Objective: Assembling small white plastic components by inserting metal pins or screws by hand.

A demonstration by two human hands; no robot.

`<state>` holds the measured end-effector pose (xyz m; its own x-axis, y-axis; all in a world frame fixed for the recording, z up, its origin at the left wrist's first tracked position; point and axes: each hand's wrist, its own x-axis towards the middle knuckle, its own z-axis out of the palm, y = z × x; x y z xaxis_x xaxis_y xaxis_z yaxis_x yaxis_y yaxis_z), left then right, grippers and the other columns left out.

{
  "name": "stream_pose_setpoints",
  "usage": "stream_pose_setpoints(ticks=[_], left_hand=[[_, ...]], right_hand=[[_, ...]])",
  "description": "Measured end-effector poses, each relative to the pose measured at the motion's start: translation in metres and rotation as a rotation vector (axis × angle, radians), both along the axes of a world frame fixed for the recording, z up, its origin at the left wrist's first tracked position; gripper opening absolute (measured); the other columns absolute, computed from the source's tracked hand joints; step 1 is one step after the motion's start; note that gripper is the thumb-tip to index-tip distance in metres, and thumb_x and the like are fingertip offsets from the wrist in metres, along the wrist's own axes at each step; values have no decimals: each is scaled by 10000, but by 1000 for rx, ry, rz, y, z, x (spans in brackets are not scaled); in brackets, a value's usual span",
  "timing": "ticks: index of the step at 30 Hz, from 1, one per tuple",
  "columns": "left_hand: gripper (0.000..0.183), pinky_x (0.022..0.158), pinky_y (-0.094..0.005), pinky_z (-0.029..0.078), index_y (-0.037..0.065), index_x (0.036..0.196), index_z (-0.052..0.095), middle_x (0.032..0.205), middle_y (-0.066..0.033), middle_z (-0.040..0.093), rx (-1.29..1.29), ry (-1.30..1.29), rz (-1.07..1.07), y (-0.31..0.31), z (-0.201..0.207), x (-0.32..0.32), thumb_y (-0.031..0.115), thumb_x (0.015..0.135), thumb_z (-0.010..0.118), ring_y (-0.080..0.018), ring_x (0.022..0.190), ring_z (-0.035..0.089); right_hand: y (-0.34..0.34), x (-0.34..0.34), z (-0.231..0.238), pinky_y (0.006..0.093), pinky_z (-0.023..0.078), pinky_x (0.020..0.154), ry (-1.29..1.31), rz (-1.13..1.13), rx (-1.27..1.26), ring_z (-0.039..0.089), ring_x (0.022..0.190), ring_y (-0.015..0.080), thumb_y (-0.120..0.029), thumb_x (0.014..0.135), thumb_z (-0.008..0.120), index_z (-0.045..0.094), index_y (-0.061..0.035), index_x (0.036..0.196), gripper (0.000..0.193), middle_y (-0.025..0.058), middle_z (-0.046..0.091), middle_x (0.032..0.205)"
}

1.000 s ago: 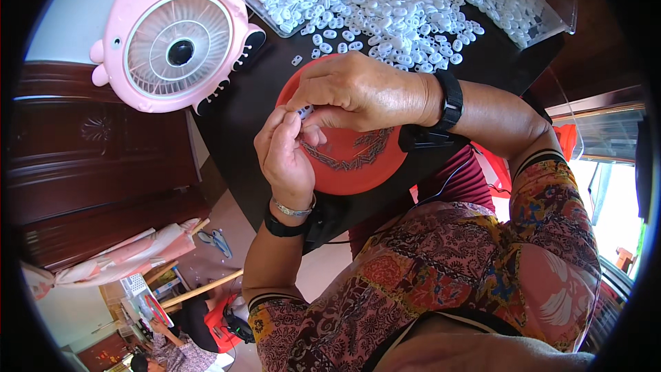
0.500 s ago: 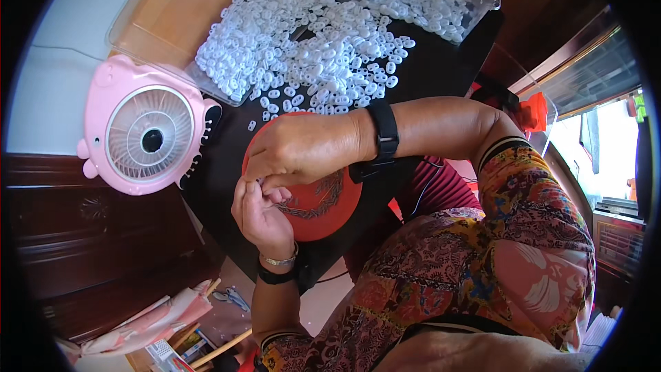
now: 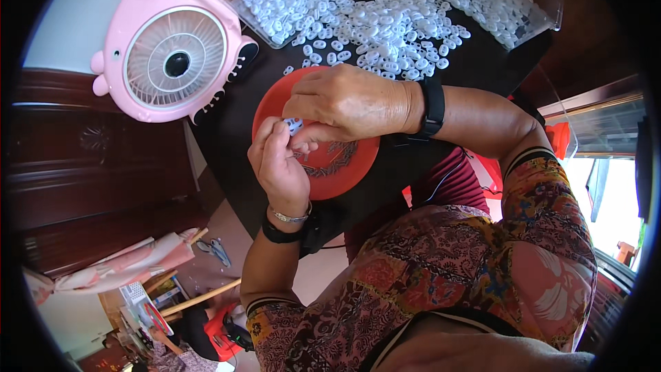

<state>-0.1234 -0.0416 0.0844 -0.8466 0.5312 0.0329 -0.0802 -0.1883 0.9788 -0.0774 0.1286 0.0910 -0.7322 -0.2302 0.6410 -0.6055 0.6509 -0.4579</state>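
Observation:
A small white oval piece with two holes [image 3: 294,126] is pinched between the fingertips of both hands. My left hand [image 3: 277,169] holds it from the near left, fingers curled around it. From the right, my right hand [image 3: 354,102] closes on the same piece, covering part of it. Both hands are above a round red-orange dish [image 3: 361,169]. In that dish lie many small, thin grey pieces [image 3: 337,162], too small to name surely. Just beyond the dish spreads a heap of similar white two-hole pieces [image 3: 385,24].
A clear plastic bin [image 3: 558,21] full of white pieces stands at the far right of the dark table [image 3: 231,158]. A pink animal-shaped fan [image 3: 117,86] is at the left. Another person's hand [image 3: 162,337] shows at lower left.
The view has shifted, so the table and fan sit higher and more of the lower left shows. Between my fingertips the white piece now shows clearly; both hands stay together over the dish.

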Motion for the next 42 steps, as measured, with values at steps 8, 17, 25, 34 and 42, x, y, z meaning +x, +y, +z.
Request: stream_pose_setpoints(ticks=[8,17,25,34,42], left_hand=[[220,567,-263,451,-37,803,552,689,-51,521,-23,73,0,-1,-2,0,125,932,477,-108,558,482],[242,570,-247,419,-24,776,529,668,-51,525,-47,103,-9,-2,2,5,148,935,470,-106,560,476],[244,589,-271,440,-46,876,538,718,-86,554,-95,223,6,-1,-2,0,145,959,412,-130,603,500],[233,655,-279,486,-32,902,545,746,-59,528,-79,247,-22,0,1,0,157,970,426,-123,641,517],[224,630,-241,398,-14,837,554,695,-50,545,-77,285,-49,0,1,5,145,940,434,-118,654,519]], right_hand=[[-2,-1,-5,377,514,653,-34,57,-77,624,780,307,-200,750,737,600,-35,969,307,95,603,835],[-3,1,-5,365,516,651,-47,58,-99,630,766,299,-174,754,734,609,-33,946,269,90,620,821],[0,-6,-6,358,523,675,0,95,-179,639,783,293,-162,718,775,629,-46,968,312,98,638,861],[5,-2,-2,361,518,689,-59,143,-277,642,807,305,-138,736,766,628,-35,1012,325,119,639,914],[30,21,48,367,510,668,176,-174,-85,626,773,291,-167,735,760,645,-43,928,257,99,632,830]])
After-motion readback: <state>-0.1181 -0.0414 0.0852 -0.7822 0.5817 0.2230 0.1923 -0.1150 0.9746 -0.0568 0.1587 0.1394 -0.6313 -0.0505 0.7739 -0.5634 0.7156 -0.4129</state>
